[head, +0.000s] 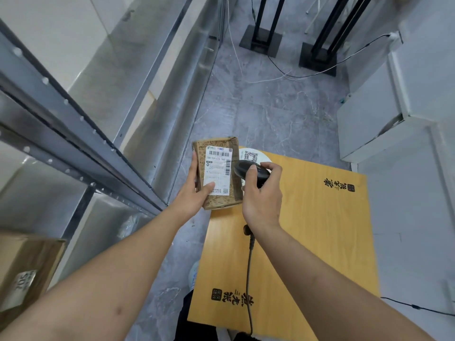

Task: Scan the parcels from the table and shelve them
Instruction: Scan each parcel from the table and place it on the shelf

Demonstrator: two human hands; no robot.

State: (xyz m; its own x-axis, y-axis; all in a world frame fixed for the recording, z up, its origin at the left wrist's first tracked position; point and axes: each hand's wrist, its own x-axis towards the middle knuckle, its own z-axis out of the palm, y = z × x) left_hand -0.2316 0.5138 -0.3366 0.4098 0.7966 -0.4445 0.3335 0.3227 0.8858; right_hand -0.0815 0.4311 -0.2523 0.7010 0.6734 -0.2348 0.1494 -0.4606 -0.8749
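Observation:
My left hand (194, 193) grips a small brown parcel (219, 153) by its left edge, thumb on the white shipping label (218, 168), label facing up. My right hand (262, 193) holds a black barcode scanner (248, 169), its head just right of the label. The scanner's cable (250, 267) trails down over the yellow wooden table (307, 230). The parcel hangs above the table's far left corner.
Grey metal shelving (73, 124) runs along the left, with a cardboard box (27, 269) on a lower shelf. A round white QR sticker (253, 156) lies on the table. White cabinets (381, 119) stand at right, black stands (263, 40) and cables on the grey floor beyond.

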